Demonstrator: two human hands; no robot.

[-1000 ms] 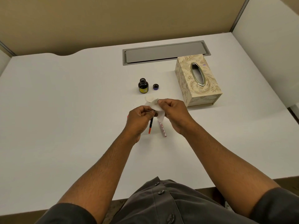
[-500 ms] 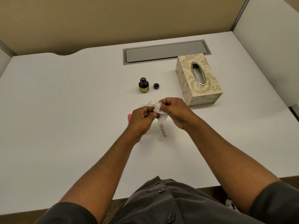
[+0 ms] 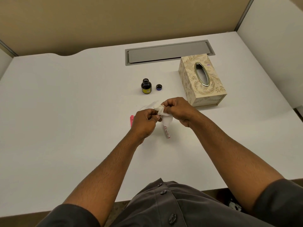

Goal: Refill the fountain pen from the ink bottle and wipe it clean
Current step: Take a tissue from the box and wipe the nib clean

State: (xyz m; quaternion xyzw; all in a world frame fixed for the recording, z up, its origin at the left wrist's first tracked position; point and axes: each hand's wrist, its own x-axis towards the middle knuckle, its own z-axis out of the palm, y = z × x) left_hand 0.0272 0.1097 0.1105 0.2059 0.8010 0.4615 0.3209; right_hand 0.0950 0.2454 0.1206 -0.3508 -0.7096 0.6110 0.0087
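Both hands pinched a crumpled white tissue [image 3: 161, 110] between them, left hand [image 3: 144, 122] and right hand [image 3: 177, 110] fingertips almost touching. Just below that pinch, a slim silvery pen barrel [image 3: 166, 132] lay on the white desk [image 3: 65, 112]; beyond it stood the uncapped dark ink bottle [image 3: 146, 86].

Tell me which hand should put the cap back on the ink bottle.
Right, probably. The cap lies right of the bottle, nearer the right hand, which only pinches the tissue. The left hand seems to grip the pen part being wiped.
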